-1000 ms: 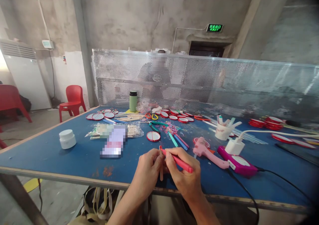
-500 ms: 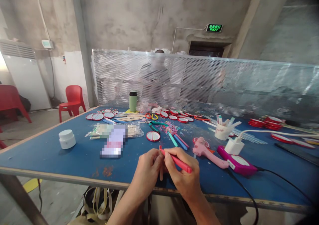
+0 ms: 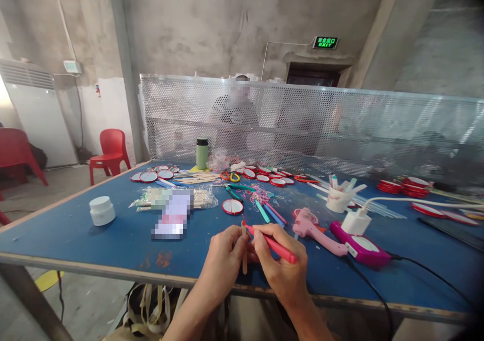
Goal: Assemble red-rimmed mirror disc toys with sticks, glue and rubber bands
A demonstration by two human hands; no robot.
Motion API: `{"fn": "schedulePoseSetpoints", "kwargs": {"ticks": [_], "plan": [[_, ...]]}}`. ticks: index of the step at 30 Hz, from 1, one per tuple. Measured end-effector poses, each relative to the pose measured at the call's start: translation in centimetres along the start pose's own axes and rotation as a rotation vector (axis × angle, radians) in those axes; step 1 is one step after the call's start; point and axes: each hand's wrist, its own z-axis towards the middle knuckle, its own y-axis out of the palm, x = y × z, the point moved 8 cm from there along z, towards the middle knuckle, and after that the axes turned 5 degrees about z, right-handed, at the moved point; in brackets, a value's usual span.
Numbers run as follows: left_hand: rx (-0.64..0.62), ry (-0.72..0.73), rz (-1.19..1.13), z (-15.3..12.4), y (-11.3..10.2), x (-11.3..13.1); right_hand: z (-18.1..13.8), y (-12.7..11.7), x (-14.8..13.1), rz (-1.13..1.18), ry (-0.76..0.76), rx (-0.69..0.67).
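Observation:
My left hand (image 3: pixel 225 258) is closed on a thin wooden stick (image 3: pixel 244 260) held upright near the front edge of the blue table (image 3: pixel 75 230). My right hand (image 3: pixel 282 265) grips a red marker (image 3: pixel 274 245) like a pen, its tip touching the top of the stick. Both hands meet just in front of me, over the table's near edge.
A pink glue gun (image 3: pixel 315 230) and a magenta power strip (image 3: pixel 361 248) with a white plug lie to the right. Red-rimmed discs (image 3: pixel 232 206), markers, a bag of sticks (image 3: pixel 204 197), a white jar (image 3: pixel 101 210), a green bottle (image 3: pixel 201 153) and a cup (image 3: pixel 338 198) lie farther back. A person sits behind the perforated screen.
My right hand and the red marker have shifted slightly to the right along the stick's top. The left hand and the stick stay in place.

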Motion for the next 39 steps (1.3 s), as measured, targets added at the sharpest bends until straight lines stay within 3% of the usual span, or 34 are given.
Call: {"fn": "schedulePoseSetpoints", "kwargs": {"ticks": [10, 39], "plan": [[-0.01, 0.005, 0.051, -0.01, 0.08, -0.25, -0.21, 0.6, 0.48, 0.027, 0.009, -0.069], [-0.009, 0.001, 0.02, -0.04, 0.04, -0.18, -0.08, 0.36, 0.12, 0.006, 0.006, -0.042]]}}
